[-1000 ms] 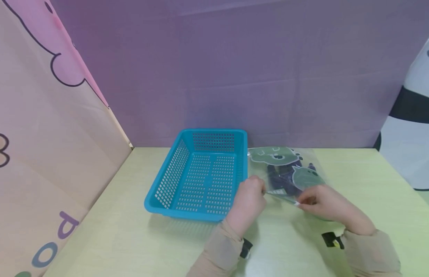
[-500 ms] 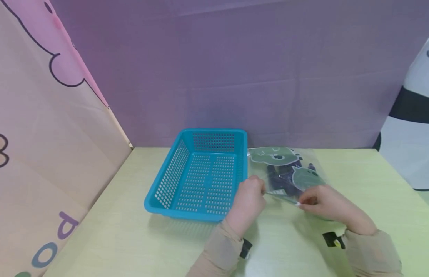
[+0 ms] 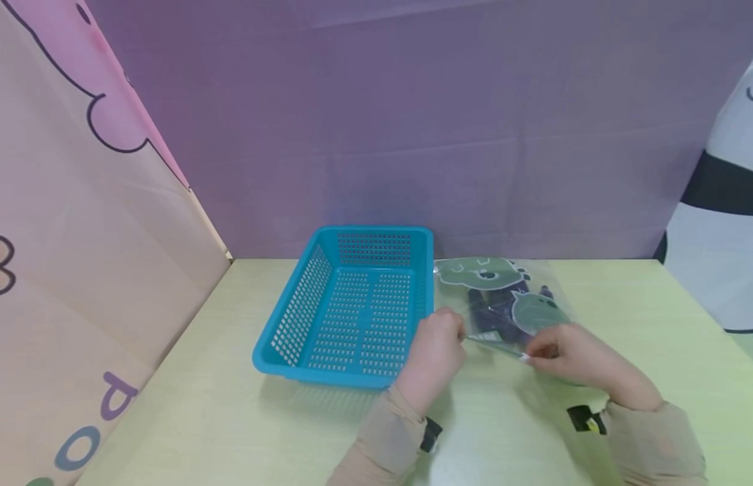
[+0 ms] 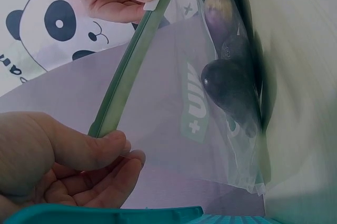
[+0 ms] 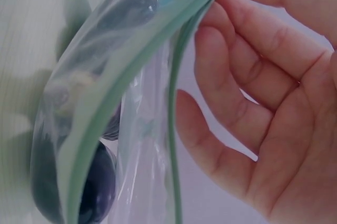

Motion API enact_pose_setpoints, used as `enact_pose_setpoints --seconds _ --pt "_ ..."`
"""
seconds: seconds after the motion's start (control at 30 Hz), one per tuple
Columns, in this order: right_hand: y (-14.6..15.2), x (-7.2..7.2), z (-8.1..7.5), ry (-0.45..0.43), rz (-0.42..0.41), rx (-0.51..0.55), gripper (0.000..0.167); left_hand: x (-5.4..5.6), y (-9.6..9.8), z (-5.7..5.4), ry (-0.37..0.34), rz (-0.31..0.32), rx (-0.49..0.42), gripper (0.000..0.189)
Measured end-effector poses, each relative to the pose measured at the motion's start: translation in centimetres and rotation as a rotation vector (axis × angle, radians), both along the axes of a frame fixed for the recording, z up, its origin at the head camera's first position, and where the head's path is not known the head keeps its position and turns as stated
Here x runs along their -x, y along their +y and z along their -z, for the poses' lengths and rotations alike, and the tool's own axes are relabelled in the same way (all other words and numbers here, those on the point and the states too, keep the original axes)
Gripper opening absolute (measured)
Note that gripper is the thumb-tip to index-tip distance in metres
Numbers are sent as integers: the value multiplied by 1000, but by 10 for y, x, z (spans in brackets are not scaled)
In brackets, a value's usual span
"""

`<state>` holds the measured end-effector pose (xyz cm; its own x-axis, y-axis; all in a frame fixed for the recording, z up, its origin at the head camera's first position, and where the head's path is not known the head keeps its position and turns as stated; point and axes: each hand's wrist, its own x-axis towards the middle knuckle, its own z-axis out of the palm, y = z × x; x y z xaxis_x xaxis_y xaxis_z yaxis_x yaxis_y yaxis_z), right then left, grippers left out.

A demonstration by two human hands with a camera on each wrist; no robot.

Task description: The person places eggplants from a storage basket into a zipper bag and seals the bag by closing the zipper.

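Note:
A clear zip bag (image 3: pixel 452 307) with green printed patches stands on the table, right of the blue basket. Inside it lie several dark purple eggplants (image 4: pixel 229 84), seen through the plastic. My left hand (image 3: pixel 435 356) pinches one end of the green zip strip (image 4: pixel 129 66) between thumb and fingers. Farther along the strip, my right hand (image 3: pixel 579 361) pinches the white slider (image 4: pixel 152 3). Between the hands the two strips look joined in the left wrist view. On the slider's other side the green edges (image 5: pixel 102 113) stand apart, as the right wrist view shows.
A blue plastic basket (image 3: pixel 340 378) with perforated walls stands just left of the bag, close to my left hand. A purple cloth (image 3: pixel 376 121) hangs behind the pale table (image 3: pixel 218 405). Printed cloths flank both sides.
My right hand and the white slider have shifted very slightly to the right. The left hand, the bag and the basket look unmoved.

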<state>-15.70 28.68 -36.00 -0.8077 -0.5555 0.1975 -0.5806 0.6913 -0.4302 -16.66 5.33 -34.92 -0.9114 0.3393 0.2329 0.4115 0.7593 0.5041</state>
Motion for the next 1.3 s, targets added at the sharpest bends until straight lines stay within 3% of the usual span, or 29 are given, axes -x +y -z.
enact_pose_setpoints --seconds 0.33,0.7,1.0,1.3 --pt "2 1 -1 -45 11 3 3 -1 -1 0 16 6 -10 28" --pt "5 1 1 -34 4 7 4 -1 -1 -1 -23 -5 -10 27" --pt "7 -1 5 -48 9 10 4 -1 -2 -1 24 5 0 27" --pt "10 -1 3 -35 14 17 5 0 -2 1 10 -4 -6 27"
